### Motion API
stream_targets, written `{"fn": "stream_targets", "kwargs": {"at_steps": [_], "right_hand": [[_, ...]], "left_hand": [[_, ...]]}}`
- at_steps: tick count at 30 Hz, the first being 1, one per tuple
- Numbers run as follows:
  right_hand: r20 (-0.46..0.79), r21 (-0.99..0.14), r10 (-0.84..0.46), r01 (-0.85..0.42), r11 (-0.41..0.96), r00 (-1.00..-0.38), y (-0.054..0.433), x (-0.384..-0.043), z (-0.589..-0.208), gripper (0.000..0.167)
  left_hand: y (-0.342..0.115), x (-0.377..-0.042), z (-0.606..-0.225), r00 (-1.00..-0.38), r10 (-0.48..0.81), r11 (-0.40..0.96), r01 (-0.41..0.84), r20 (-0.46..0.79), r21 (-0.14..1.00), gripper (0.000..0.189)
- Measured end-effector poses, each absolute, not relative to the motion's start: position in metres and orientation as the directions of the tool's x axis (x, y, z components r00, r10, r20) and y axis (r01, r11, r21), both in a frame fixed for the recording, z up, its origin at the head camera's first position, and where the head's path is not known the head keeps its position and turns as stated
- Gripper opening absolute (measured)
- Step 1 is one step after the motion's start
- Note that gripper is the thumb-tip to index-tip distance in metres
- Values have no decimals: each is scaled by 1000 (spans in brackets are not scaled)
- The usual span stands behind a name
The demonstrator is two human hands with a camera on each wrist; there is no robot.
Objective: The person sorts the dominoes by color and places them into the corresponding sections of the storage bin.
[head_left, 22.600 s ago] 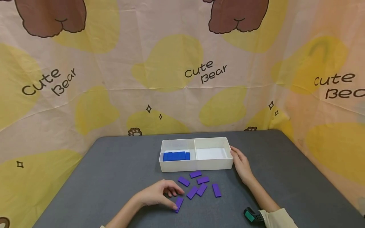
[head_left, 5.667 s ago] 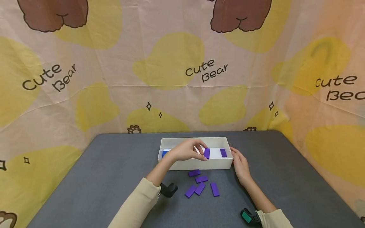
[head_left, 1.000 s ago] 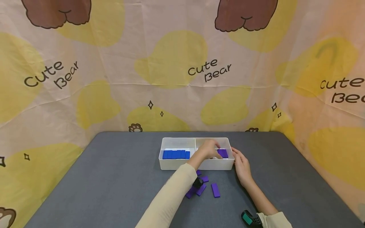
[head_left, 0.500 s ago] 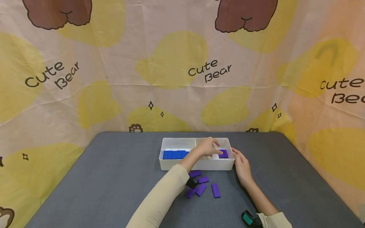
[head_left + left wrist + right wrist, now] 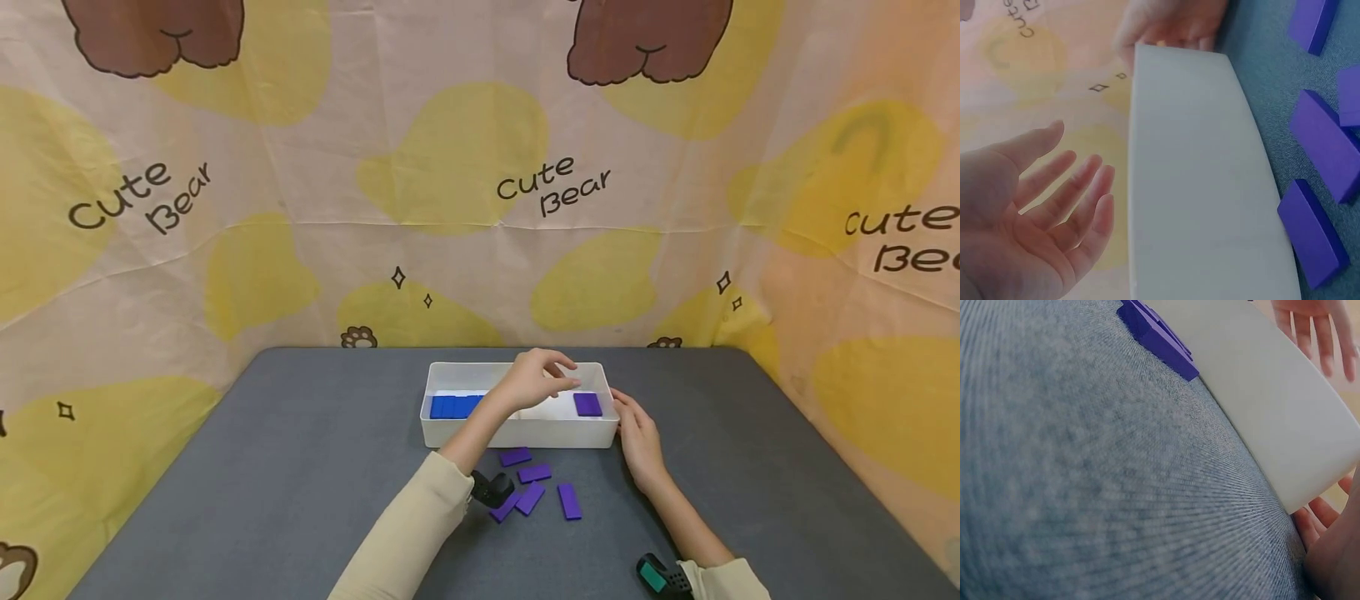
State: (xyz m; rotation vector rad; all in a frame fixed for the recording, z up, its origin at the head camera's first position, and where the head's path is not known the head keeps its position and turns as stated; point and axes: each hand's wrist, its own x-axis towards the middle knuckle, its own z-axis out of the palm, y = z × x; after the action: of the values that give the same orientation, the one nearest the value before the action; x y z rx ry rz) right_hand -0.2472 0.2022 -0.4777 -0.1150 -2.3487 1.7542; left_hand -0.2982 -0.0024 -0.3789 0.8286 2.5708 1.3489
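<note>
My left hand (image 5: 534,379) is over the white two-compartment box (image 5: 555,433), its fingers loosely bent and nothing between them. The left wrist view shows that palm and its spread fingers (image 5: 1063,212) above the box's rim. Below and right of its fingertips, purple blocks (image 5: 587,405) lie side by side at the right end of the right compartment. Blue blocks (image 5: 453,407) stand in a row in the left compartment, partly hidden by my left forearm. My right hand (image 5: 637,437) rests against the box's right end, fingers extended along the wall.
Several loose purple blocks lie on the grey table in front of the box, among them one block (image 5: 569,502) at the right and another (image 5: 515,457) close to the front wall. A patterned cloth (image 5: 465,167) hangs behind the table's far edge.
Over the last second my left hand has risen and drawn back leftward from the purple blocks in the box. Seconds earlier it held one of them there. The right hand keeps its place.
</note>
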Motion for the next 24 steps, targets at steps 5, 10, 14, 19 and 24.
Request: {"fn": "stream_targets", "kwargs": {"at_steps": [5, 10, 14, 19, 24], "right_hand": [[120, -956, 181, -65, 284, -976, 202, -247, -477, 50], [126, -957, 184, -70, 282, -975, 201, -248, -477, 50], [130, -956, 186, -73, 283, -974, 201, -248, -478, 50], [140, -957, 197, -82, 277, -970, 201, -248, -478, 50], [145, -961, 199, -90, 263, -969, 201, -247, -479, 50]], "left_hand": [[-13, -287, -376, -835, 510, 439, 459, 207, 772, 32], [-25, -276, -378, -828, 503, 425, 488, 250, 762, 26], [-33, -266, -379, -819, 506, 383, 495, 272, 780, 25], [-42, -254, -381, -806, 523, 305, 482, 278, 822, 24], [-53, -244, -386, -808, 540, 283, 439, 237, 853, 24]]}}
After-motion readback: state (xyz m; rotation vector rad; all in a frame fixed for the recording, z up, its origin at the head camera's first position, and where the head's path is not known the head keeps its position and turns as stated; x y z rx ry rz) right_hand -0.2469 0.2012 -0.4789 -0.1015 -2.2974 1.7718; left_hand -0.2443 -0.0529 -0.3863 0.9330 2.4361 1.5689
